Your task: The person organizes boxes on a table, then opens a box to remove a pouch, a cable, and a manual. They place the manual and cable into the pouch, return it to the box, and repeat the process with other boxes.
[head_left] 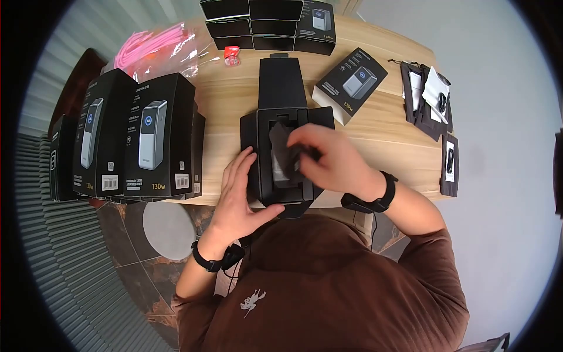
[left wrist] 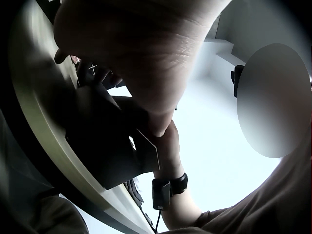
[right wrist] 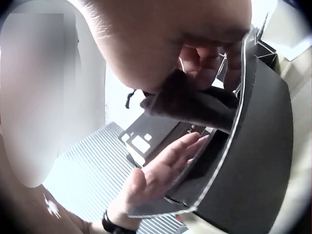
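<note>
An opened black box [head_left: 253, 176] stands at the table's near edge, its long lid flap [head_left: 281, 82] folded back. My right hand [head_left: 328, 155] reaches over the opening and pinches a dark drawstring pouch [head_left: 282, 146], partly up out of the box. In the right wrist view the pouch [right wrist: 195, 105] sags beneath the fingers, a cord end hanging from it. My left hand [head_left: 234, 196] rests against the box's left side, fingers fairly straight and thumb over the near flap. The right hand covers part of the box's inside.
Tall black power bank boxes [head_left: 158, 135] stand at the left. More boxes [head_left: 272, 26] are stacked at the back, and one box [head_left: 350, 85] lies right of the lid. Pouches with cables [head_left: 427, 100] lie far right; pink cords [head_left: 149, 47] in clear plastic lie back left.
</note>
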Demonstrator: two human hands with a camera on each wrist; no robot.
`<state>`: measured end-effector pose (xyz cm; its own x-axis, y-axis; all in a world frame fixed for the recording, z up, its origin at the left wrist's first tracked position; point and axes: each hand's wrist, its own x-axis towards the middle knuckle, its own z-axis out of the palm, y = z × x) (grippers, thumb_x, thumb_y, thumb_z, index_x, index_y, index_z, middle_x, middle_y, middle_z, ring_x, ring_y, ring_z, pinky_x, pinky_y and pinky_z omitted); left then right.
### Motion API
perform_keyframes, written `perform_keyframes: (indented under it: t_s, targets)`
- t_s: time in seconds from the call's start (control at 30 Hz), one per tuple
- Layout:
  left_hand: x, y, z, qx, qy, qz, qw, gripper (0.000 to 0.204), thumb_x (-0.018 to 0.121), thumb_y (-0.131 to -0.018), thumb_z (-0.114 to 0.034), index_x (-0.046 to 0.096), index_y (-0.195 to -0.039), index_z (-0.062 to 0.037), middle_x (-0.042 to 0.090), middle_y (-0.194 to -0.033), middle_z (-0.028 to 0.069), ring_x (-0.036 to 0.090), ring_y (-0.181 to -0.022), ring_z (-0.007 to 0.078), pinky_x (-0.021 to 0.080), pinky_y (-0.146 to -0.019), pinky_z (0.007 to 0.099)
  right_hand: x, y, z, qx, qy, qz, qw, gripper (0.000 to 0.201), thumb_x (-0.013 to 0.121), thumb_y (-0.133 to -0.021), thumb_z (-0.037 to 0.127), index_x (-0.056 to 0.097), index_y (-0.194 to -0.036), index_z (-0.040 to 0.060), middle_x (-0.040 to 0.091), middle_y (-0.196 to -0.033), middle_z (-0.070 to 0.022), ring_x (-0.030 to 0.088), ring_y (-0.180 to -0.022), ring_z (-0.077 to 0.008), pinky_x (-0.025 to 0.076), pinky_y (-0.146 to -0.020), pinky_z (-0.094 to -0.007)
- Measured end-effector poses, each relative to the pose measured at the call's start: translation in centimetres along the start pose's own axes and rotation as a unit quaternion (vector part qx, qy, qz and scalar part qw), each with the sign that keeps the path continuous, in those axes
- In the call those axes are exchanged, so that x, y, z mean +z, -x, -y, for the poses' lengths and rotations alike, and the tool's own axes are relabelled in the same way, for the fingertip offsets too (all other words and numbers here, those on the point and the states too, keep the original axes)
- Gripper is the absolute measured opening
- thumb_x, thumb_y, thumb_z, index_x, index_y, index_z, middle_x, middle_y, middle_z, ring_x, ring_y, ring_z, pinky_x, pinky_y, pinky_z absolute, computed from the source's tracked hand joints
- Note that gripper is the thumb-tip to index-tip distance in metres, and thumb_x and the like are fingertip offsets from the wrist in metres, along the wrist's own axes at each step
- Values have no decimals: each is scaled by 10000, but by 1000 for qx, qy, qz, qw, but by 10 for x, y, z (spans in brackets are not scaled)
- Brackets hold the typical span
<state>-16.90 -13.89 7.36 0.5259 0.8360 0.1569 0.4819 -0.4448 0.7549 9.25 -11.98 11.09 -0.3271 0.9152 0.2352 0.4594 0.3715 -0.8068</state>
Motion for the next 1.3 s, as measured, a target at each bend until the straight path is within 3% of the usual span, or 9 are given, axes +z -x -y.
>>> perform_keyframes:
  t_s: [0.17,0.3,0.43,0.53,0.73,0.83,0.97,1.13,1.3]
  targets:
    - [-10,-9,-38,45,-171,-102,979,711,857,-814,-190,518,-1404,14,427,-1553,254,484,-1368,430,399,-1131,483,-21,23,1,-14,-323,-138,936,377,459,-921,-177,593,-1225,2,684,-1130,-78,666,-1061,-133,528,-884,-263]
    - [-13,-5,-50,60,175,-5,983,631,769,-875,-26,493,-1442,-17,531,-1446,168,653,-1125,276,529,-938,394,-32,51,13,-123,-187,-208,952,359,553,-845,-184,627,-1154,-19,682,-1062,-138,696,-994,-252,559,-905,-344]
    - [12,-37,-95,-121,681,123,712,785,728,-968,-116,273,-1604,-56,540,-1426,110,630,-1173,197,516,-993,338,-44,59,28,-242,-36,-141,959,366,748,-759,-62,677,-1113,-5,662,-989,-139,670,-868,-332,598,-876,-438]
    - [33,-45,-93,-140,647,113,741,666,683,-998,-92,355,-1574,-40,574,-1404,107,635,-1212,199,516,-1035,354,-49,70,22,-267,5,-139,954,395,796,-732,-7,693,-1113,-2,649,-978,-122,650,-827,-326,605,-871,-451]
    - [42,-71,-117,-221,731,77,641,395,499,-1069,-12,531,-1463,11,652,-1369,132,633,-1268,224,496,-1116,394,-55,124,2,-98,-135,-298,940,507,714,-840,-107,593,-1320,5,651,-1035,-106,647,-865,-220,556,-785,-336]
    - [50,-82,-127,-144,621,84,766,370,442,-1120,-75,529,-1464,29,645,-1391,117,618,-1279,198,487,-1107,362,-53,141,-12,40,-210,-335,917,626,615,-957,-122,377,-1512,39,649,-1126,-69,614,-923,-109,513,-782,-254]
    - [56,-99,-152,-93,476,136,864,280,541,-1114,-133,627,-1327,27,704,-1163,32,620,-1063,86,507,-932,268,-53,159,-23,177,-305,-281,893,395,640,-1004,-40,545,-1382,18,679,-1145,-28,634,-981,-79,500,-819,-228]
    - [65,-122,-161,-92,345,177,917,242,633,-1081,-165,684,-1226,23,721,-997,-1,605,-926,41,518,-830,247,-53,178,-54,283,-459,-212,815,343,623,-1040,21,549,-1375,21,697,-1134,-10,645,-971,-77,508,-826,-227]
    - [93,-131,-148,-80,332,145,929,273,645,-1061,-140,612,-1275,26,696,-1014,11,600,-903,62,521,-832,269,-59,177,-61,224,-247,-366,869,475,712,-948,-25,510,-1374,33,636,-1107,-13,594,-998,-110,489,-907,-260]
